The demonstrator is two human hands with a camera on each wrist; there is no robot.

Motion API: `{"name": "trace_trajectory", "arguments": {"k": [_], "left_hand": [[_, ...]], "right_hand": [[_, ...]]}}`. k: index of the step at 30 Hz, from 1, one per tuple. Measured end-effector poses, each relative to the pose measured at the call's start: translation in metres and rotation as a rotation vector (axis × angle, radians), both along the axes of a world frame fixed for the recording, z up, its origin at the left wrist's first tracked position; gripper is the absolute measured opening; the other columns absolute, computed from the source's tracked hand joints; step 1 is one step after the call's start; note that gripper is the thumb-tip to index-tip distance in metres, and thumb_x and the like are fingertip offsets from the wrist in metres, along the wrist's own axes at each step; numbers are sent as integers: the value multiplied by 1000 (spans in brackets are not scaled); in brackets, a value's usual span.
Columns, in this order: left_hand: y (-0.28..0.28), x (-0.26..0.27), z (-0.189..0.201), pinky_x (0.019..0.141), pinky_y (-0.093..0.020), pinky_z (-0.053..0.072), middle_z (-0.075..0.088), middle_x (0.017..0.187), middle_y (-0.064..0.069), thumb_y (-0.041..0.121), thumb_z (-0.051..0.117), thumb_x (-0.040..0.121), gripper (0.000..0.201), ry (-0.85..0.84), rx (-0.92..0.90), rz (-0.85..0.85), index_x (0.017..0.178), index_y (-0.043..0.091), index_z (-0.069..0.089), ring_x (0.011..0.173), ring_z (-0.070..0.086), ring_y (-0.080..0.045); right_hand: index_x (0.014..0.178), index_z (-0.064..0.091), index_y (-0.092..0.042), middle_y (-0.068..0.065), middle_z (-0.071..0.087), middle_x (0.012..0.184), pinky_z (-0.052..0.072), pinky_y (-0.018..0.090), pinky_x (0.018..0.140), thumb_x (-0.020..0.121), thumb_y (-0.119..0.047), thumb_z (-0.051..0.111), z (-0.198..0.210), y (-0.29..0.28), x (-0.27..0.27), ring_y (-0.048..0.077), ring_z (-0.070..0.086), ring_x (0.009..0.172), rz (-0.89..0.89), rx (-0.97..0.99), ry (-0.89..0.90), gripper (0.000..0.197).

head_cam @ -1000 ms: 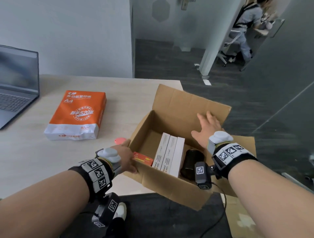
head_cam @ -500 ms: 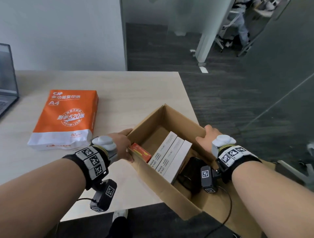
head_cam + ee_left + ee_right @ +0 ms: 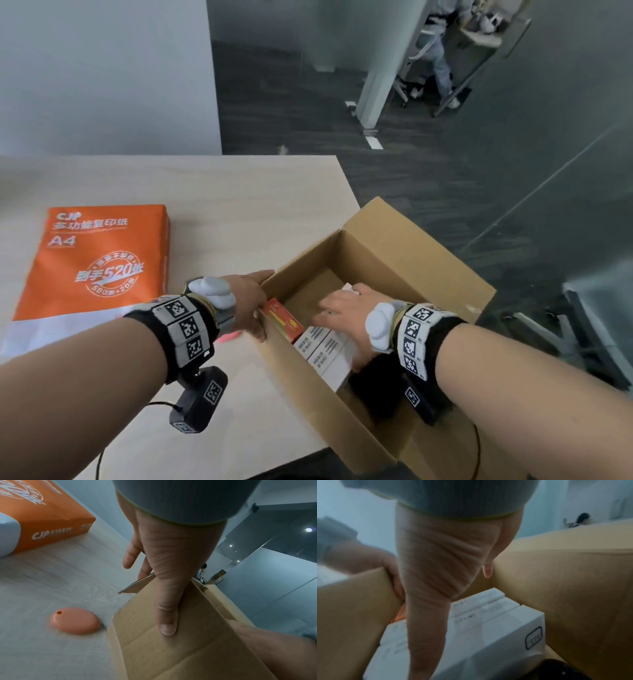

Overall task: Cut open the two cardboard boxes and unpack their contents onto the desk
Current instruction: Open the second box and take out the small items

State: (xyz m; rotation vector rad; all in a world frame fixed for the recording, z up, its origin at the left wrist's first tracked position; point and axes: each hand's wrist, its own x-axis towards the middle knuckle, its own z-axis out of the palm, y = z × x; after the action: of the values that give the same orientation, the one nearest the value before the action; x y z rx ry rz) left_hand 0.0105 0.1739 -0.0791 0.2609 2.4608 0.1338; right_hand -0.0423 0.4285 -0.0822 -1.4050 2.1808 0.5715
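An open cardboard box (image 3: pixel 411 260) sits at the desk's right edge, partly overhanging it. Inside stand three white boxes (image 3: pixel 329 349) side by side, a small red box (image 3: pixel 282 320) against the left wall and a black object (image 3: pixel 373 387) at the near right. My left hand (image 3: pixel 246 301) grips the box's left wall (image 3: pixel 171 649), thumb (image 3: pixel 167 622) outside and fingers over the rim. My right hand (image 3: pixel 346 308) is down inside the box, fingers spread over the white boxes (image 3: pixel 496 628) and blurred by motion; it holds nothing I can see.
An orange ream of A4 paper (image 3: pixel 99 260) lies on the pale wooden desk (image 3: pixel 239 205) to the left. A pink oval cutter (image 3: pixel 74 620) lies on the desk beside the box's left wall. Dark floor and glass partitions are beyond the desk's right edge.
My right hand left the box's right rim and went down inside over the white boxes. The box has swung and its far flap is folded down. My left hand keeps its grip.
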Motion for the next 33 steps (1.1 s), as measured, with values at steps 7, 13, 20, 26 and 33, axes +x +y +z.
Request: {"name": "trace_trajectory", "arguments": {"k": [7, 13, 20, 26, 33], "left_hand": [[-6, -2, -5, 101, -46, 52, 3, 169, 17, 59, 75, 78, 51, 1, 1, -31, 122, 34, 70, 124, 59, -23], [-15, -4, -11, 94, -49, 55, 2, 168, 21, 61, 75, 77, 57, -15, 44, -24, 124, 30, 68, 118, 61, -25], [-16, 1, -9, 91, -48, 57, 1, 167, 19, 67, 74, 74, 61, -16, -13, -60, 124, 34, 67, 114, 61, -26], [-24, 7, -7, 76, -32, 50, 18, 165, 9, 62, 83, 62, 61, -4, 111, -60, 108, 39, 51, 100, 59, -21], [-53, -16, 6, 105, -35, 47, 46, 145, 17, 74, 79, 50, 119, -24, 655, 342, 150, 41, 26, 129, 53, -15]], "right_hand": [[152, 0, -51, 11, 37, 145, 28, 57, 106, 55, -66, 83, -14, -13, -5, 30, 36, 134, 160, 111, 3, 129], [151, -17, -48, 17, 25, 152, 22, 64, 108, 66, -40, 84, -24, -28, 1, 36, 24, 141, 184, 192, 34, 132], [152, -11, -51, 15, 37, 139, 20, 66, 110, 64, -43, 85, -16, -28, 5, 36, 34, 131, 153, 148, 26, 130], [151, -8, -49, 10, 34, 142, 15, 54, 119, 59, -50, 81, 31, -4, 2, 31, 34, 135, 45, -19, 5, 128], [150, -15, -48, 1, 29, 151, 26, 32, 113, 61, -62, 73, 102, -2, -9, 14, 29, 136, -467, -619, -59, 126]]}}
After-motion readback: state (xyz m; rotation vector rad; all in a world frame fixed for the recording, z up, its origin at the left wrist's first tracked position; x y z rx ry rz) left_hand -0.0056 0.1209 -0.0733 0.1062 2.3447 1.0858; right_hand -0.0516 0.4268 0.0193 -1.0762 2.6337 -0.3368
